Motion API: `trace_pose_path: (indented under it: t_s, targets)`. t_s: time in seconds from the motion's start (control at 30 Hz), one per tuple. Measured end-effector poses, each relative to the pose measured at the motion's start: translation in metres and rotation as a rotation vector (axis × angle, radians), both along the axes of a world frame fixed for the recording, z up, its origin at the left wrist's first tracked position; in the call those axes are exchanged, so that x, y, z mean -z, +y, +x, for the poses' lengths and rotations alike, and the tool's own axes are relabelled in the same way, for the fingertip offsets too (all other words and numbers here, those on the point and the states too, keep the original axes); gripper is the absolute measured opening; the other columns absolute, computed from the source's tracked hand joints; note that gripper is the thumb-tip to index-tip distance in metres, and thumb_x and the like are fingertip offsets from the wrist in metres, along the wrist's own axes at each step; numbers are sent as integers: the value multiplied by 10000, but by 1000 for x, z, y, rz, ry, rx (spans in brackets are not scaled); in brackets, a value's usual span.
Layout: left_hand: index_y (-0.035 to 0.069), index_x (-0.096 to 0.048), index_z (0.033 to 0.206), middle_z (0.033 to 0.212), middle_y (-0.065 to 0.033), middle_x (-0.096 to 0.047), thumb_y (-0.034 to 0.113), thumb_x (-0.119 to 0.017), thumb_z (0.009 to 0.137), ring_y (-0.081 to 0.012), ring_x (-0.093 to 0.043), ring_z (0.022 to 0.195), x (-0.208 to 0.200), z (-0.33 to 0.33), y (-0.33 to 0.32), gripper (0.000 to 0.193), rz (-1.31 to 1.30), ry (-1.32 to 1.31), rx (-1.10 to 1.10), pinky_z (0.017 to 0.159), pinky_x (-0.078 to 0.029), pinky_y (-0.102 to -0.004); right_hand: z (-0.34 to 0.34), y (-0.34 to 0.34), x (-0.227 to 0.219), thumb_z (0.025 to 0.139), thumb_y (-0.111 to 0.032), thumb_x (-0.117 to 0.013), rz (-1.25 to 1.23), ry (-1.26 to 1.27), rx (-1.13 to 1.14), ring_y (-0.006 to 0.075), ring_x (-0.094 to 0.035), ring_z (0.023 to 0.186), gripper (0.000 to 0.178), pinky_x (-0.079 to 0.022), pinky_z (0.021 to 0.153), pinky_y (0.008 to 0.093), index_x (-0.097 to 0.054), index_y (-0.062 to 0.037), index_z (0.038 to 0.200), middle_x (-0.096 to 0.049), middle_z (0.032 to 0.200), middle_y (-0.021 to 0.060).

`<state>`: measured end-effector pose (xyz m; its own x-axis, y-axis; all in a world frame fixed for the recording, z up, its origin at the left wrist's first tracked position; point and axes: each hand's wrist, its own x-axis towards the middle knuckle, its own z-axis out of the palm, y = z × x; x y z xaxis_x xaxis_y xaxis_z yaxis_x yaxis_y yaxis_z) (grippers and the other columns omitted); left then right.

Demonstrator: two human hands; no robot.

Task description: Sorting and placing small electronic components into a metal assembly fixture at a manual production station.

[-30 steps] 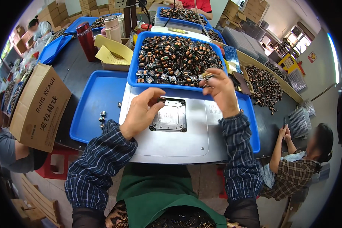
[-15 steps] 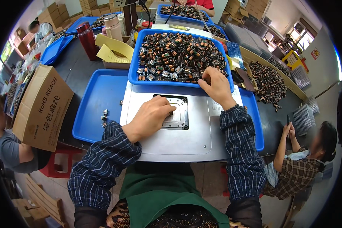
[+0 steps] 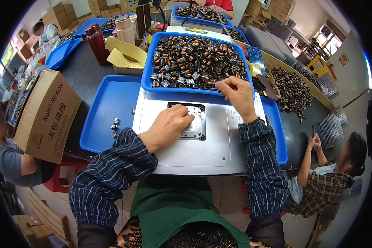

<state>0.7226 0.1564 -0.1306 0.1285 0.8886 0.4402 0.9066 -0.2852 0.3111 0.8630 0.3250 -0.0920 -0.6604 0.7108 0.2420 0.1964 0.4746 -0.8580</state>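
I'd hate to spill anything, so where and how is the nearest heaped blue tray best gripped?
The heaped blue tray is probably best gripped by its raised rim, a hand on each side wall, coming from the near corners: it is wide and piled with small parts, and yellow paper lies close to its left wall.

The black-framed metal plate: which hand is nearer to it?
Left. The left hand covers part of the black-framed metal plate; the right hand is apart from it, farther right, by the front rim of the filled blue tray.
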Motion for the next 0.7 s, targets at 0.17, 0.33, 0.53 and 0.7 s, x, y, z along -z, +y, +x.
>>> trace_pose_path:
  t_s: [0.17,0.33,0.53,0.7]
  targets:
    - [-11,-599,896,792,-115,-543,-37,-531,701,-268,-537,780,3,0,-4,208,24,-8,-13,670,-458,-335,-9,-33,17,734,-45,-628,141,-10,-323,86,-523,616,118,-406,534,217,-632,4,841,-580,733,42]
    - [-21,-607,893,797,-134,-573,-58,-563,703,-277,-561,732,-2,-16,-14,199,245,-174,-95,640,-472,-331,-8,-42,29,727,-60,-625,415,-93,-399,221,-534,635,137,-422,573,289,-618,-6,853,-548,721,103]
    - [-13,-609,929,849,-128,-598,-53,-567,716,-247,-585,762,16,-73,-72,221,271,-397,-612,682,-471,-294,-13,-51,31,752,-116,-596,576,-179,-484,286,-535,682,123,-430,610,355,-594,-14,819,-530,745,117]
    - [-2,-611,941,911,-114,-594,-12,-583,726,-234,-556,867,26,-85,-68,217,202,-243,-703,772,-438,-301,-19,-51,32,747,-117,-596,653,-233,-490,285,-529,670,107,-428,603,362,-583,-20,788,-518,726,111]
